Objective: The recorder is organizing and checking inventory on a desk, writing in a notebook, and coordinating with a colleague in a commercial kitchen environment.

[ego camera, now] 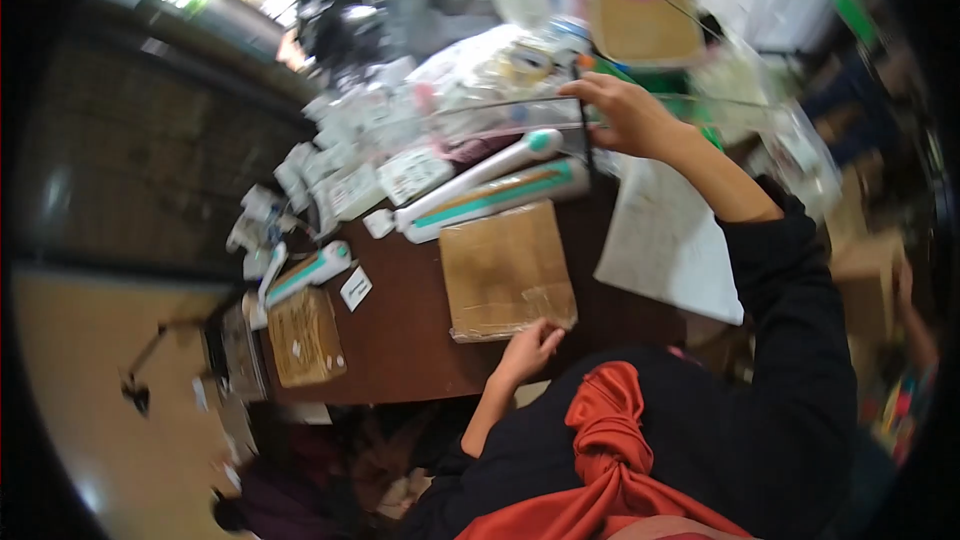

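A flat brown cardboard box, wrapped with clear tape, lies on the dark brown table. My left hand touches its near edge close to the right corner, with the fingers curled; whether they grip it is unclear. Beyond the box, my right hand is raised beside a narrow black upright strip. Its fingers and thumb are apart, and blur hides whether they hold the strip. Between the box and the piled goods lie two long white-and-teal packages. A large white sheet lies below my right forearm.
Small white boxes and plastic-wrapped goods fill the table's far side. To the left are a smaller brown box, a white-and-teal package and a printed card. Another person's arm is beside a carton at right.
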